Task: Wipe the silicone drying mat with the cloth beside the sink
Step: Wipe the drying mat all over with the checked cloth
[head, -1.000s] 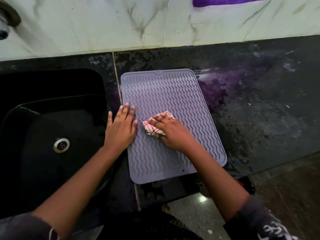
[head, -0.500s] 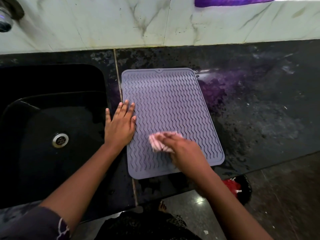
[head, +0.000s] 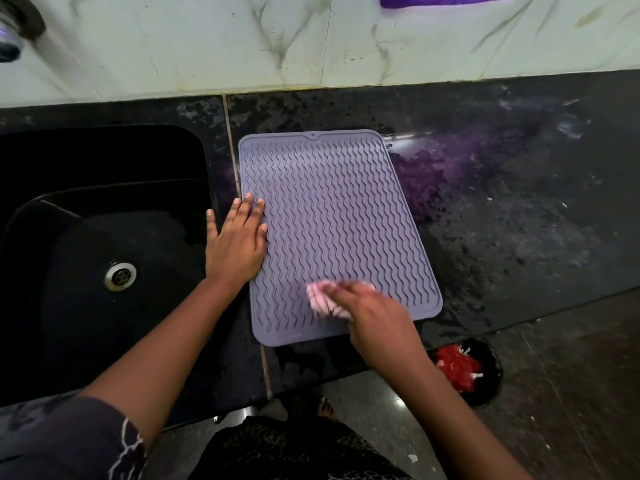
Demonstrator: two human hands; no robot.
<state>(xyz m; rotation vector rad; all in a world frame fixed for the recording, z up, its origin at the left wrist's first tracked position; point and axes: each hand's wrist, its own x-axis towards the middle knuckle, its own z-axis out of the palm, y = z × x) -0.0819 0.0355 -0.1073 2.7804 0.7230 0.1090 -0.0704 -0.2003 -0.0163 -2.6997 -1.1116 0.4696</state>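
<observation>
A grey-lilac silicone drying mat with wavy ridges lies on the black counter, just right of the sink. My left hand rests flat with fingers spread on the mat's left edge, half on the counter. My right hand presses a small white cloth with red lines onto the mat's near right part; the hand and cloth are motion-blurred. Most of the cloth is hidden under my fingers.
A black sink with a metal drain sits to the left, a tap above it. The wet black counter stretches right to a marble-tile wall. A dark bowl with red contents stands on the floor below the counter edge.
My right hand has dragged the cloth from the mat's middle toward its near edge and a little to the right. My left hand has stayed on the mat's left edge.
</observation>
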